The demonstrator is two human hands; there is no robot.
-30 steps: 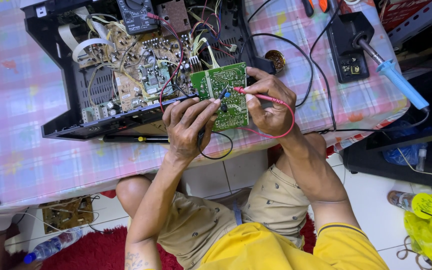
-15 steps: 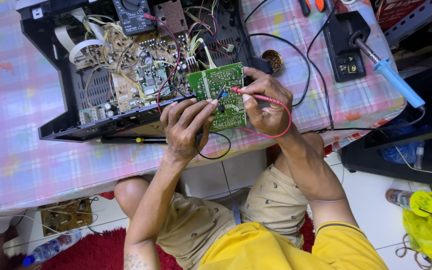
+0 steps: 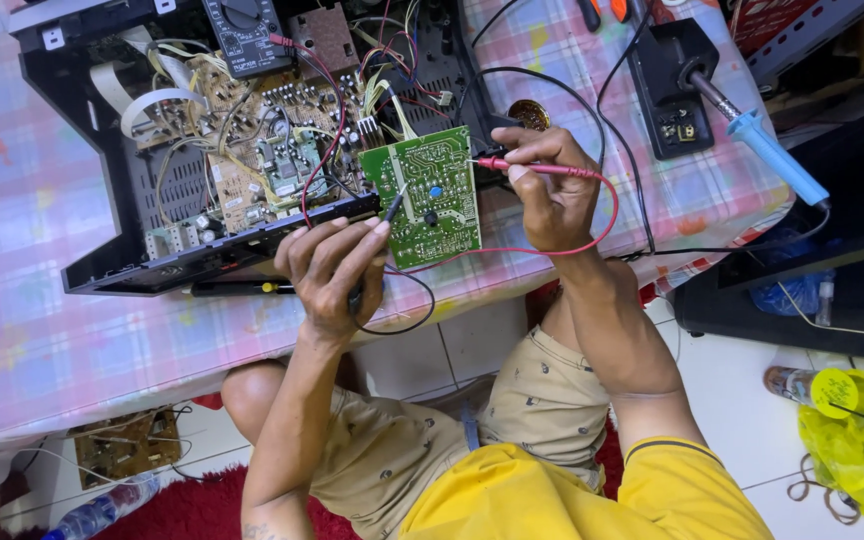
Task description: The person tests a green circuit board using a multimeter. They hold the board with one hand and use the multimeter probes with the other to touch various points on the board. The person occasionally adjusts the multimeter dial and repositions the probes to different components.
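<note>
A green circuit board (image 3: 430,203) lies tilted at the front edge of an opened black device chassis (image 3: 152,255). My left hand (image 3: 337,265) holds a black test probe (image 3: 392,207) with its tip on the board's middle. My right hand (image 3: 552,185) grips a red test probe (image 3: 512,165) whose tip touches the board's right edge. A red lead (image 3: 602,215) loops around my right wrist. A black multimeter (image 3: 242,35) sits at the top of the chassis.
The table carries a pink checked cloth (image 3: 42,300). A soldering iron with a blue handle (image 3: 767,155) rests in a black stand (image 3: 667,85) at the right. A screwdriver (image 3: 242,288) lies under the chassis. A yellow bag (image 3: 857,445) lies on the tiled floor.
Both hands stay on the green board. The red probe tip has shifted slightly along the board's right edge; the black probe stays near the middle.
</note>
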